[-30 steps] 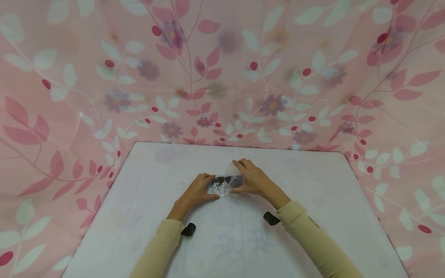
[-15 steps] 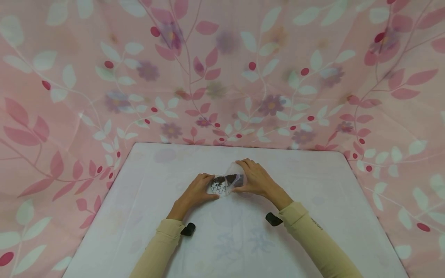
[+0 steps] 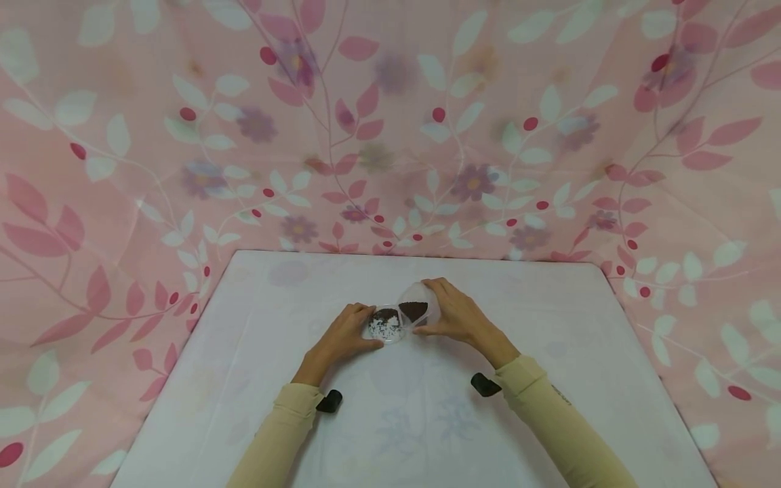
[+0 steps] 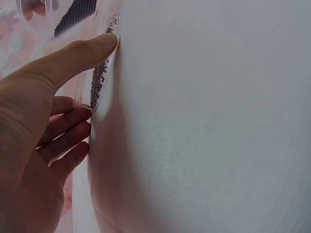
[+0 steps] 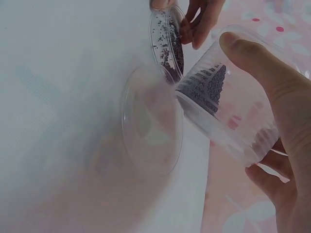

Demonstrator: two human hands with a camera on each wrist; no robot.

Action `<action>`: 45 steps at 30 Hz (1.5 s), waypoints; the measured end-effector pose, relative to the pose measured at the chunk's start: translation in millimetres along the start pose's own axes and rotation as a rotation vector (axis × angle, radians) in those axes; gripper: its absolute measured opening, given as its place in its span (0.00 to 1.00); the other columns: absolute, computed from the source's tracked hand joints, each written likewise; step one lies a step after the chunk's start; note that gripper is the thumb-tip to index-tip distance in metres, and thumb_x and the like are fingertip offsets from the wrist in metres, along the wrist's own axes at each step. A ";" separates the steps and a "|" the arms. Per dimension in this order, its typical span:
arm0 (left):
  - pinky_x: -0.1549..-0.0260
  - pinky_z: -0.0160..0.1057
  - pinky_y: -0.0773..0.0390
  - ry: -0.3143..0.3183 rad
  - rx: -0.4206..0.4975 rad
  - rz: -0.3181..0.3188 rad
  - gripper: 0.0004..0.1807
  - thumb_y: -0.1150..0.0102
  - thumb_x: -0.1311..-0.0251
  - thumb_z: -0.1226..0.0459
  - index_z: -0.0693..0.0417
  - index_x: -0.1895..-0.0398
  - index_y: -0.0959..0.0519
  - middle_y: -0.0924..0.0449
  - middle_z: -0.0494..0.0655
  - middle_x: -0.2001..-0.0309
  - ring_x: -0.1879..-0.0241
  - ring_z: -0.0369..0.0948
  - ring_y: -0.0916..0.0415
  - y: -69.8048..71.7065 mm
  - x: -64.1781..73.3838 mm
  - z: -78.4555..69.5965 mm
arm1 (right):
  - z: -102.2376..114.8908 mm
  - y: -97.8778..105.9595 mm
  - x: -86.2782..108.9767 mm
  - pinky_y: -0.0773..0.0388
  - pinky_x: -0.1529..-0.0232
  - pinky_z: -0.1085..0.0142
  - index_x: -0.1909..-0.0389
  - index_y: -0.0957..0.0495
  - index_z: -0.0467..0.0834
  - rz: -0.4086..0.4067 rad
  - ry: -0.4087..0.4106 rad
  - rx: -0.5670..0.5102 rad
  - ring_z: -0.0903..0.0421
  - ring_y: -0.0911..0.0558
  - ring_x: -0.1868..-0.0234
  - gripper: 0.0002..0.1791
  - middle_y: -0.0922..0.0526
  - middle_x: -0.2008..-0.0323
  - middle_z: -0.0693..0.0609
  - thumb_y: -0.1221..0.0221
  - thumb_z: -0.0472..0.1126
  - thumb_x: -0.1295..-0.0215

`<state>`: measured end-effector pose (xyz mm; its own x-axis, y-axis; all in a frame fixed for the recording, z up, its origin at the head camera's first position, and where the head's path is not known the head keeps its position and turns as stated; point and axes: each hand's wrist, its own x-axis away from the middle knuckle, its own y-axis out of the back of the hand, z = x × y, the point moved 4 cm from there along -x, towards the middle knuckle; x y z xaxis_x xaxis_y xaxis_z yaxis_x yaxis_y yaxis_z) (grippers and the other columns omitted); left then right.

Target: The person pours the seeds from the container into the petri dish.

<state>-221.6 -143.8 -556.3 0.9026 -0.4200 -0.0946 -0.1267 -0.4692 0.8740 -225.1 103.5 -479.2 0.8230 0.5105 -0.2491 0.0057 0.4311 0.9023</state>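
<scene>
My left hand (image 3: 348, 332) holds a clear round plastic container (image 3: 384, 332) on the table, thumb on the near side and fingers beyond. Dark grains (image 5: 167, 46) lie scattered and heaped over its bottom. Just to its right, my right hand (image 3: 459, 317) grips a clear plastic cup (image 5: 248, 116) with ribbed sides, thumb on one side and fingers on the other. The cup is tilted over, its mouth towards the container. A wedge of dark grains (image 5: 209, 90) rests inside near the rim. Whether any grains are falling cannot be made out.
A clear, shallow round piece (image 5: 153, 124), perhaps a lid or dish, lies on the table under the cup in the right wrist view. The white-covered table (image 3: 293, 447) meets a pink floral cloth (image 3: 390, 135) behind and at both sides.
My right hand has moved slightly right with the cup, and the cup has turned so that its wedge of dark grains shows more plainly. The left hand keeps its place on the container.
</scene>
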 end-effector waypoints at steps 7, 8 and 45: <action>0.38 0.47 0.27 0.009 0.008 0.000 0.46 0.25 0.55 0.43 0.55 0.34 0.28 0.24 0.49 0.42 0.40 0.46 0.29 -1.0 0.6 1.1 | -5.3 0.6 2.8 0.19 0.48 0.50 0.32 0.37 0.41 -0.008 -0.022 -0.012 0.49 0.22 0.46 0.57 0.26 0.42 0.46 0.25 0.65 0.61; 0.38 0.47 0.27 0.012 0.008 0.002 0.46 0.25 0.55 0.43 0.54 0.33 0.28 0.24 0.49 0.41 0.40 0.46 0.29 -1.3 0.6 1.4 | -5.5 1.1 3.3 0.19 0.48 0.51 0.32 0.37 0.40 -0.013 -0.020 -0.015 0.49 0.22 0.46 0.57 0.26 0.43 0.46 0.25 0.65 0.61; 0.37 0.48 0.28 0.031 0.014 0.014 0.46 0.25 0.55 0.44 0.53 0.33 0.29 0.25 0.49 0.40 0.39 0.46 0.30 -0.8 -0.5 -1.1 | -51.8 5.7 34.6 0.23 0.41 0.49 0.33 0.40 0.41 -0.138 -0.229 -0.281 0.44 0.24 0.39 0.58 0.27 0.40 0.41 0.21 0.58 0.64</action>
<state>-221.5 -142.3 -556.5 0.9130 -0.4024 -0.0677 -0.1449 -0.4747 0.8682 -225.9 162.2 -500.9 0.9309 0.2682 -0.2479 -0.0046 0.6873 0.7264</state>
